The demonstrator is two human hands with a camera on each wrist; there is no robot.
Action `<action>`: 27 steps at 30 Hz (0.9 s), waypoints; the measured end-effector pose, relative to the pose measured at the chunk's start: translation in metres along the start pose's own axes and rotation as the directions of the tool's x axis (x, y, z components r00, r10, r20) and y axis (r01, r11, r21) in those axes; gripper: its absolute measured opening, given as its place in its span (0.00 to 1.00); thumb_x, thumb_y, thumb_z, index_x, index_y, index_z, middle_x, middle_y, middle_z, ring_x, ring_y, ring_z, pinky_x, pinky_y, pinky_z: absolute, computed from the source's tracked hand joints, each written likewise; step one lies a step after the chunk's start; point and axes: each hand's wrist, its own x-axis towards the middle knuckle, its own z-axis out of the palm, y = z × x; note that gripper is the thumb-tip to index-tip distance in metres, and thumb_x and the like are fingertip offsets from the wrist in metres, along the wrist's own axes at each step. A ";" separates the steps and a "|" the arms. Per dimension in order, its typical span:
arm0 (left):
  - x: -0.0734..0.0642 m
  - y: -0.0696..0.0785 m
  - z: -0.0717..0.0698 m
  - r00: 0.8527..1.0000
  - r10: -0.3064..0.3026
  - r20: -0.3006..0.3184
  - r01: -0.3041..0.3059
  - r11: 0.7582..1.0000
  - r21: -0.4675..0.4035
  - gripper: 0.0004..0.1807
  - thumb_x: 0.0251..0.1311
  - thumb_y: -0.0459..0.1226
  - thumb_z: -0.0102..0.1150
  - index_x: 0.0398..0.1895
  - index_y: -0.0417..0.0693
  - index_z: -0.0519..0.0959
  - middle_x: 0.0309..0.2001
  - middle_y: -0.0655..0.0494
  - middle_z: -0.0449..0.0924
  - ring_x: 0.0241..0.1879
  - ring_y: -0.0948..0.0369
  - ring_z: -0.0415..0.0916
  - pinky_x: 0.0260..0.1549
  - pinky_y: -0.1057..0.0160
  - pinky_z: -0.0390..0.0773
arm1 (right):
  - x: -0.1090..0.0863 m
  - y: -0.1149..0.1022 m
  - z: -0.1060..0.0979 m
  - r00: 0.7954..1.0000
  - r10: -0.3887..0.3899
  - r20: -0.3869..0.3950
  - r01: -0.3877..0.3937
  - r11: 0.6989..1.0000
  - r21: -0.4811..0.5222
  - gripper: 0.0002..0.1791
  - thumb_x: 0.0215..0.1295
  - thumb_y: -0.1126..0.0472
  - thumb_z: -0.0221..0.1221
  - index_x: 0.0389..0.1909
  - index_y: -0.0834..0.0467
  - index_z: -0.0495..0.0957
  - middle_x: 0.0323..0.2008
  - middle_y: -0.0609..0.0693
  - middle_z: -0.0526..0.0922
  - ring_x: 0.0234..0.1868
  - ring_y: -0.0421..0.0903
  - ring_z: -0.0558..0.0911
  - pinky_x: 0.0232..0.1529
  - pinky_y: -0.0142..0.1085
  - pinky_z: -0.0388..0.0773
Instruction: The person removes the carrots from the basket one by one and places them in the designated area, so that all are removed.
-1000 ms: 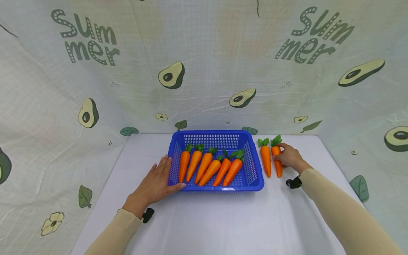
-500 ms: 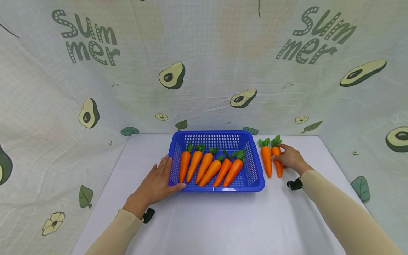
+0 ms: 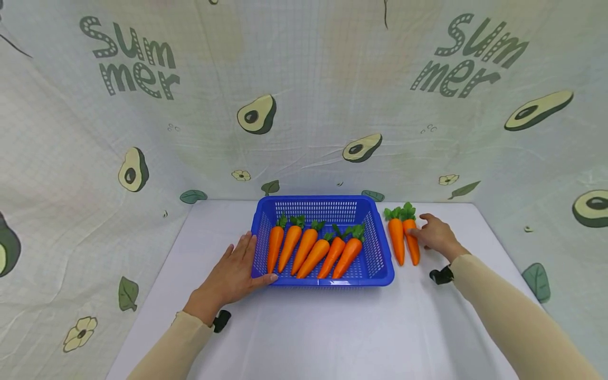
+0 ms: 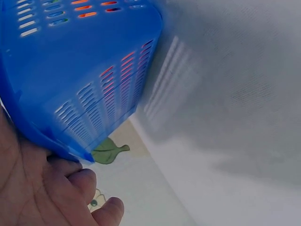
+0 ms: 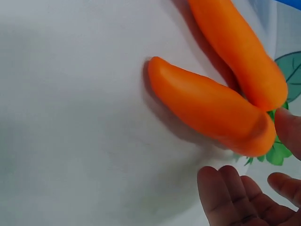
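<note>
Beside the blue plastic basket, my left hand rests with straight fingers along its left wall and the thumb over the front rim. Several orange carrots with green tops lie side by side in the basket. To its right, two more carrots lie on the table: a left one and a right one, their leafy tops touching. My right hand hovers at the right carrot with fingers spread apart. In the right wrist view, the thumb is close to that carrot's thick end, and the other fingers are off it.
The white table extends in front of the basket and to both sides. Behind and around it hangs a pale cloth printed with avocados, leaves and lettering. A black wrist camera sits at the right cuff.
My right hand has let go of the right carrot and its fingers have spread. That carrot's leafy top has shifted left against the neighbouring one. The left hand and basket have stayed put.
</note>
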 end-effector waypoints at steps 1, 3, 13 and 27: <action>0.000 0.000 -0.001 1.000 0.000 0.002 0.000 1.000 0.005 0.69 0.61 0.78 0.50 0.84 0.32 0.47 0.84 0.34 0.45 0.83 0.40 0.48 0.80 0.36 0.52 | -0.001 -0.001 -0.001 1.000 -0.004 -0.011 0.004 1.000 -0.008 0.45 0.77 0.47 0.58 0.79 0.70 0.52 0.65 0.78 0.69 0.42 0.58 0.87 0.46 0.47 0.89; 0.001 0.000 -0.002 1.000 0.000 0.008 0.000 1.000 0.006 0.68 0.61 0.77 0.51 0.84 0.32 0.48 0.84 0.34 0.46 0.83 0.40 0.48 0.80 0.35 0.52 | -0.004 -0.004 -0.005 0.999 -0.021 -0.038 0.020 1.000 -0.022 0.44 0.77 0.47 0.57 0.79 0.71 0.53 0.66 0.78 0.69 0.43 0.60 0.87 0.48 0.51 0.89; 0.006 -0.003 -0.007 0.999 0.012 0.031 -0.012 1.000 0.008 0.70 0.58 0.76 0.56 0.84 0.31 0.47 0.84 0.33 0.45 0.84 0.39 0.46 0.80 0.33 0.49 | -0.025 -0.050 -0.019 0.957 -0.179 -0.230 0.157 0.981 -0.112 0.38 0.79 0.47 0.57 0.76 0.70 0.62 0.63 0.75 0.76 0.56 0.70 0.81 0.53 0.61 0.84; 0.015 -0.002 -0.009 0.998 0.009 0.063 -0.010 1.000 0.017 0.72 0.57 0.80 0.52 0.84 0.33 0.47 0.85 0.34 0.44 0.84 0.40 0.44 0.80 0.34 0.48 | -0.053 -0.150 -0.001 0.914 -0.371 -0.167 0.365 0.929 -0.067 0.32 0.78 0.50 0.58 0.74 0.64 0.68 0.63 0.67 0.81 0.59 0.64 0.85 0.56 0.57 0.85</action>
